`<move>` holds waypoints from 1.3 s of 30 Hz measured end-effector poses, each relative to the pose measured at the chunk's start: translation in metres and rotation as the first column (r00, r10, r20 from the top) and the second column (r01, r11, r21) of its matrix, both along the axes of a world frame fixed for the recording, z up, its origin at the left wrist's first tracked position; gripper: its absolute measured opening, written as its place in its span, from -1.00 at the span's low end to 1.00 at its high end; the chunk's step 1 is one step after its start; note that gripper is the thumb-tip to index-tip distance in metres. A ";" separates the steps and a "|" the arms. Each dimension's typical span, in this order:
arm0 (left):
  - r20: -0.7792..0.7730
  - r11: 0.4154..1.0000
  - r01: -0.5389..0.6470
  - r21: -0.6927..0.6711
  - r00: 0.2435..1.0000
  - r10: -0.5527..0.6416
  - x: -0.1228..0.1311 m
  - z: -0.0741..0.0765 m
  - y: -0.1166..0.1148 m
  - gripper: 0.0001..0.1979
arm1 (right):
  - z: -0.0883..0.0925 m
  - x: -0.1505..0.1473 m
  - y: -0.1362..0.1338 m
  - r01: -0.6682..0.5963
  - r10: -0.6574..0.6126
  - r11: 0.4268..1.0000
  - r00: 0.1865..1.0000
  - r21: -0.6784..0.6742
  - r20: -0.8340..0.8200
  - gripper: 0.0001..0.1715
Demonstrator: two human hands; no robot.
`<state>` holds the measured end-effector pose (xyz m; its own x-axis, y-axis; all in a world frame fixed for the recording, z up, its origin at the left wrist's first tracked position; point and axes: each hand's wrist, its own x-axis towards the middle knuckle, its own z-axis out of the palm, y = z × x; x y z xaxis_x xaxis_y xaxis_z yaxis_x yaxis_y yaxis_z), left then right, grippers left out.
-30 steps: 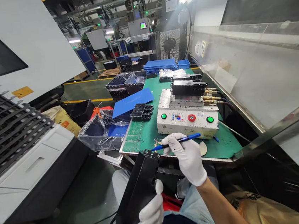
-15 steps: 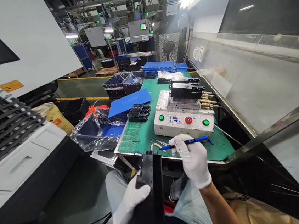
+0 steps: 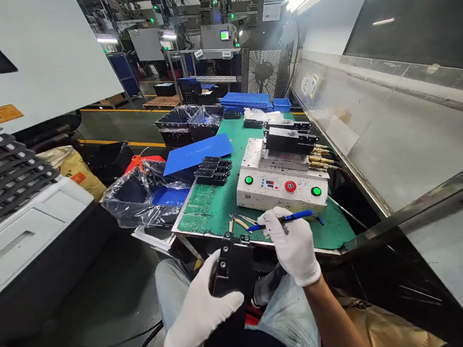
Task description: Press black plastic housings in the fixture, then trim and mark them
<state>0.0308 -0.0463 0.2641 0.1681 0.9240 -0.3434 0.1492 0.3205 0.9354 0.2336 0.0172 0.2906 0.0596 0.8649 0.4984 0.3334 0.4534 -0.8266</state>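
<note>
My left hand point(image 3: 204, 309), in a white glove, grips a long black plastic part point(image 3: 236, 261) above my lap. Small round metal inserts show at the part's upper end; its lower end is lost against dark clothing. A blue pen point(image 3: 300, 216) is held between the fingers of my gloved right hand point(image 3: 292, 244), tip pointing left, close to the part's top end but apart from it. Beyond the right hand stands a white control box point(image 3: 278, 190) with green and red buttons, and another black part point(image 3: 290, 141) rests on its fixture. Pliers point(image 3: 240, 224) lie at the table's front edge.
On the green table point(image 3: 198, 215), several black parts point(image 3: 213, 171) lie at the left beside a blue sheet point(image 3: 198, 154). A plastic-lined bin point(image 3: 135, 205) stands left of the table. Hoses point(image 3: 323, 158) run off the box's right side. Stacked blue sheets point(image 3: 246, 101) sit at the back.
The black part has turned in my left hand, so a face with round metal inserts now shows. My right hand, still with the pen, has shifted slightly left. The camera view has moved a little.
</note>
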 end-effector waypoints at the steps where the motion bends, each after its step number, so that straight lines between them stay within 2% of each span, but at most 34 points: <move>1: -0.013 1.000 0.009 0.019 1.000 -0.008 0.001 -0.001 0.000 -0.05 | 0.002 -0.004 0.000 -0.025 0.025 1.000 1.000 -0.012 -0.006 -0.65; 5: -0.039 0.994 0.061 0.087 0.998 -0.058 0.004 -0.002 -0.002 -0.16 | 0.003 -0.019 0.007 -0.101 0.102 0.994 0.995 -0.043 0.009 -0.58; 8: -0.029 0.996 0.074 0.051 0.997 -0.072 0.003 0.001 -0.003 -0.17 | -0.001 -0.018 0.010 -0.039 0.039 0.999 0.999 -0.011 0.013 -0.59; 10: -0.031 0.997 0.071 0.041 0.997 -0.070 0.001 0.003 -0.003 -0.15 | -0.004 -0.015 0.007 -0.007 0.007 1.000 1.000 -0.001 -0.025 -0.61; 12: -0.049 0.996 0.064 0.066 0.997 -0.061 0.000 0.002 -0.002 -0.15 | -0.004 -0.014 0.000 -0.031 0.030 0.999 0.998 -0.008 -0.058 -0.63; 16: -0.088 0.988 0.074 0.137 0.994 -0.062 0.001 -0.002 0.001 -0.18 | 0.001 -0.019 -0.010 -0.085 0.085 0.996 0.996 0.014 0.001 -0.66; 22: -0.116 0.990 0.064 0.124 0.992 -0.050 0.005 -0.005 0.001 -0.17 | -0.005 -0.019 0.002 -0.005 -0.012 0.994 0.988 0.112 0.152 -0.70; 25: -0.122 0.993 0.056 0.102 0.992 -0.044 0.004 -0.005 0.002 -0.16 | -0.007 -0.017 0.001 0.031 -0.045 0.991 0.993 0.132 0.108 -0.72; 29: -0.161 0.993 0.059 0.104 0.986 -0.042 0.003 -0.005 0.003 -0.16 | -0.001 -0.018 -0.010 -0.059 0.059 0.998 0.998 0.024 -0.006 -0.66; 32: -0.168 0.992 0.054 0.115 0.985 -0.034 0.003 -0.006 0.004 -0.16 | 0.003 -0.021 -0.014 -0.128 0.126 0.992 0.989 0.019 0.077 -0.66; 35: -0.169 0.992 0.053 0.117 0.985 -0.032 0.004 -0.007 0.005 -0.16 | 0.001 -0.022 -0.012 -0.117 0.104 0.990 0.981 0.075 0.163 -0.67; 39: -0.170 0.992 0.051 0.112 0.985 -0.031 0.004 -0.007 0.005 -0.19 | -0.007 -0.020 -0.012 -0.093 0.076 0.991 0.984 0.096 0.164 -0.69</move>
